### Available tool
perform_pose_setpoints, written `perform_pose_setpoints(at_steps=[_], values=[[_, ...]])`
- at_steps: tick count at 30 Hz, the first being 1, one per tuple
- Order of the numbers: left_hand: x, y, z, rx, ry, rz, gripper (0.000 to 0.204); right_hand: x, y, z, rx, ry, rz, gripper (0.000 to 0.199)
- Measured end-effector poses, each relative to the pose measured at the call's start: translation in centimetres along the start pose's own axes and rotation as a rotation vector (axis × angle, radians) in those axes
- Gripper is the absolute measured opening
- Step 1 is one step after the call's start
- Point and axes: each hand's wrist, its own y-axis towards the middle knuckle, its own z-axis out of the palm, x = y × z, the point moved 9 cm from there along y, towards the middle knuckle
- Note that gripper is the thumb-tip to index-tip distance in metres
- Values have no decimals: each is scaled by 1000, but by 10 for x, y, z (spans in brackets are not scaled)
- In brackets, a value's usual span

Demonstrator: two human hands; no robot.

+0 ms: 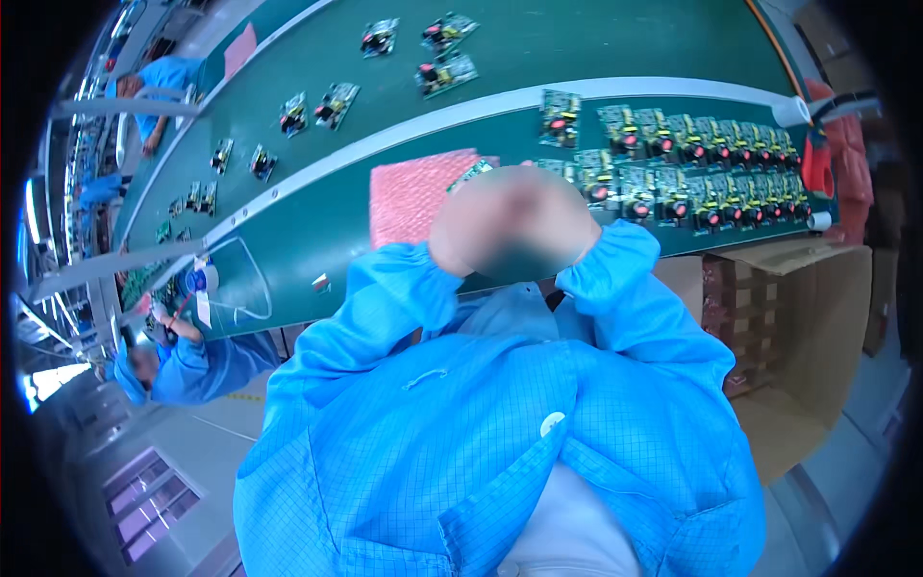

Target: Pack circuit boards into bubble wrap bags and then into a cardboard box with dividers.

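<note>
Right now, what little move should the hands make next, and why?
Probably part and reach right, toward the rows of green circuit boards on the green bench. Both hands are pressed together and blurred above the pink bubble-wrap sheet, and whether they hold anything cannot be told.

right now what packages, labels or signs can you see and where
Open brown cardboard carton: right of the person, below the green bench, red packs stacked inside.
Pink bubble-wrap sheet: flat on the bench, left of the blurred hands.
Small white tag: hanging at the bench's left end; print too small.
</note>
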Motion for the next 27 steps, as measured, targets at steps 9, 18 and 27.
perform_pose_setpoints(at_steps=[9, 18, 27], values=[[76, -70, -31, -166, -142, -308, 39, -18, -21, -34, -521, -77, 61, 23], [144, -112, 18, -189, -230, -466, 12, 32, -33, -26, -595, -81, -126, 40], [104, -94, -39, -201, -84, -219, 12, 52, -9, 17, -196, -215, -155, 65]])
